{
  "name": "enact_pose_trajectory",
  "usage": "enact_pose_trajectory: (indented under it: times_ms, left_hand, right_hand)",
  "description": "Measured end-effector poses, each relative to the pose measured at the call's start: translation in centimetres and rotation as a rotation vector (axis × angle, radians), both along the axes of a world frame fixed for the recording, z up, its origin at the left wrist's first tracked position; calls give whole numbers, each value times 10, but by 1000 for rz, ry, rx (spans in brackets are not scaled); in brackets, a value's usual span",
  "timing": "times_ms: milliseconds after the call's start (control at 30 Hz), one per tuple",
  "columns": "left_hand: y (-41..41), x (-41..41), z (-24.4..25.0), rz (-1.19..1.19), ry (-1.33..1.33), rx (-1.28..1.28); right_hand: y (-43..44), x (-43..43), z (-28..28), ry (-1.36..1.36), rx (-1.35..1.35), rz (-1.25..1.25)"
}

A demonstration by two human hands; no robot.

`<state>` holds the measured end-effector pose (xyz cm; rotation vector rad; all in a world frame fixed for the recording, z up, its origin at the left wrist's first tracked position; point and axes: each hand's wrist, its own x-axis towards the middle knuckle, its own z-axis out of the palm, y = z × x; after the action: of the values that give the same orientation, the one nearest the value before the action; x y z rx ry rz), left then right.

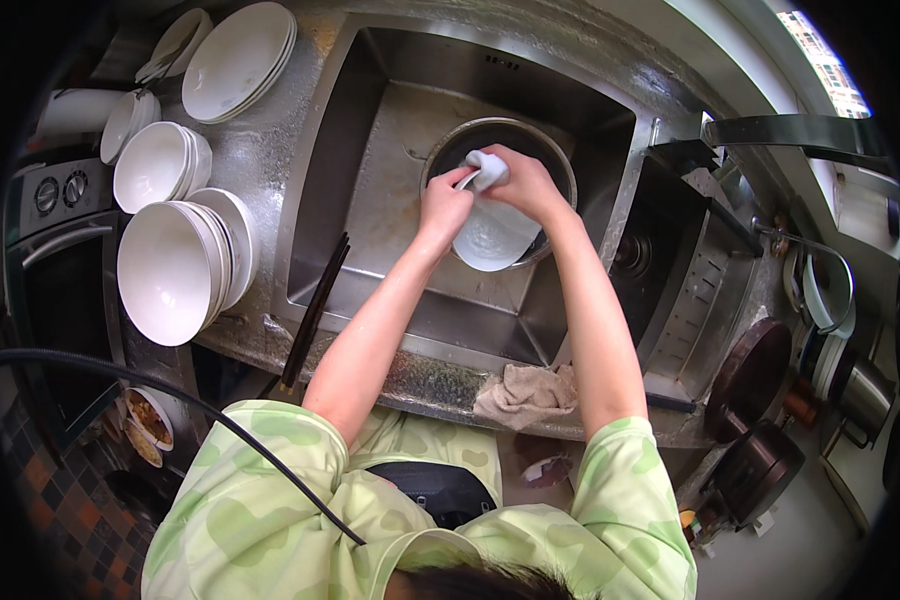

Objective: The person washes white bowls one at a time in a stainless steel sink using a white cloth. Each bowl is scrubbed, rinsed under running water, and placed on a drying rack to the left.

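Observation:
A white bowl or dish (495,234) is tilted over a round metal pot (442,142) that stands in a stainless steel sink (397,217). At its upper rim, my left hand (448,202) grips the dish, with the thumb and fingers near the edge. My right hand (523,180) presses a bunched white cloth (487,171) against that same rim. Both hands are close together above the pot, and their fingertips are partly hidden by the cloth. The pot's inside is largely covered by the hands and the dish.
Stacked white bowls (166,274) and plates (236,64) stand on the left counter. Dark chopsticks (316,311) lie across the sink's front left edge. A beige rag (529,397) lies on the front edge. A second basin (679,277), a round dark lid (750,379) and a dark pot (757,472) are at right.

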<state>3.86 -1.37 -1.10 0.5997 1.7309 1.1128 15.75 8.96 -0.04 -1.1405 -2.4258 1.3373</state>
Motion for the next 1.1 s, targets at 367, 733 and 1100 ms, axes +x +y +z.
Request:
enact_pose_trajectory:
  times_ms: [367,733,1100]
  left_hand:
    - [6,-10,7,288,-64,162]
    - [11,-14,-12,-120,426,-3]
    - [60,-34,-60,-663,695,201]
  right_hand:
    - [-39,23,-53,360,-1039,-828]
    - [-73,16,-87,677,-981,-1282]
    - [-39,1,-55,-119,211,-805]
